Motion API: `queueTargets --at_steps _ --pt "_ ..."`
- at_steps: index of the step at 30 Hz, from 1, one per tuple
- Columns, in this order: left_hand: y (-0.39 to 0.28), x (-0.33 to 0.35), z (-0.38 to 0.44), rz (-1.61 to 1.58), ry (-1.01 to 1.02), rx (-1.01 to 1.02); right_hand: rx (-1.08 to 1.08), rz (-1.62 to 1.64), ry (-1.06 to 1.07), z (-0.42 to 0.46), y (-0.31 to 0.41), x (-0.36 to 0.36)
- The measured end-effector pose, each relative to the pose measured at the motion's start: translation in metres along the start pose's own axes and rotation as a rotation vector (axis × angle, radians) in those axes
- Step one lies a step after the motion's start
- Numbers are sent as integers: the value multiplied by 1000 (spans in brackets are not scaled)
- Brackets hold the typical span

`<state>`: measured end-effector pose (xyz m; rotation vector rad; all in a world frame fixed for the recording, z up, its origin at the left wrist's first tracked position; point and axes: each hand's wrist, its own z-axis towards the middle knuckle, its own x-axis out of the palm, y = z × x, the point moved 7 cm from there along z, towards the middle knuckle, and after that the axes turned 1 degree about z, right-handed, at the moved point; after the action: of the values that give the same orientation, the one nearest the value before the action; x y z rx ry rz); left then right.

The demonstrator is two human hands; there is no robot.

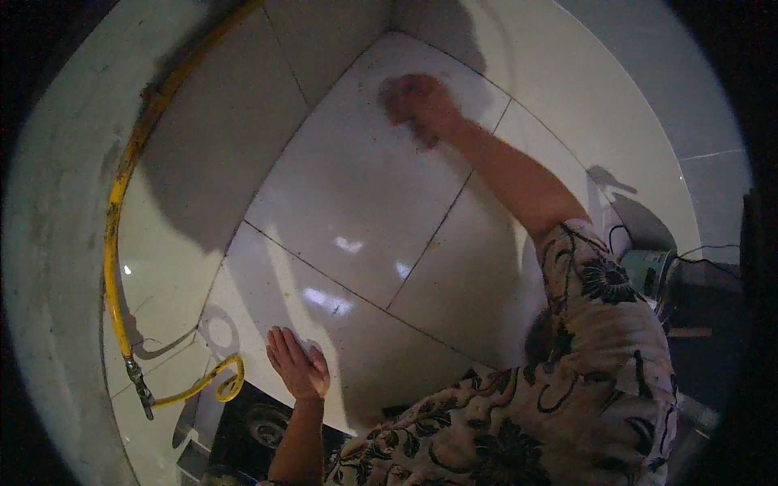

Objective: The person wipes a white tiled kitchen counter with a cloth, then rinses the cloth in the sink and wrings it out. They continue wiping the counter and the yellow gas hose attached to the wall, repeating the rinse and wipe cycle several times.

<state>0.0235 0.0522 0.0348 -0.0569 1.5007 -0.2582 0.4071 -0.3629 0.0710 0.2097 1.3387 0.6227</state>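
My left hand (298,367) rests palm down on a pale tiled surface (358,200), fingers extended, with nothing in it. Farther off, near the corner where the tiles meet the walls, my right hand (425,106) is bent down close to the same surface. It is blurred, and whether a cloth or pad lies under its fingers is not clear. Dark grout lines divide the large tiles, and light glints between my two hands. Small dark specks dot the surface.
A yellow pipe (112,243) runs along the left wall to a metal valve (143,389). From there a coiled yellow hose (230,386) hangs near a black stove-like appliance (267,428). A green device (649,270) with wires sits on the right.
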Motion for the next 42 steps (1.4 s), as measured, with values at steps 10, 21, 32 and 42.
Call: queueTargets --at_steps 10,21,32,42 --pt "4 1 1 -2 53 -54 -128 -403 -163 121 -9 -59" --pt "5 2 2 5 43 -52 21 -194 -256 127 -37 0" --pt "5 4 2 31 54 -72 163 373 510 39 3 42" --pt "2 0 2 1 -3 -32 -198 -508 -230 125 -75 -135"
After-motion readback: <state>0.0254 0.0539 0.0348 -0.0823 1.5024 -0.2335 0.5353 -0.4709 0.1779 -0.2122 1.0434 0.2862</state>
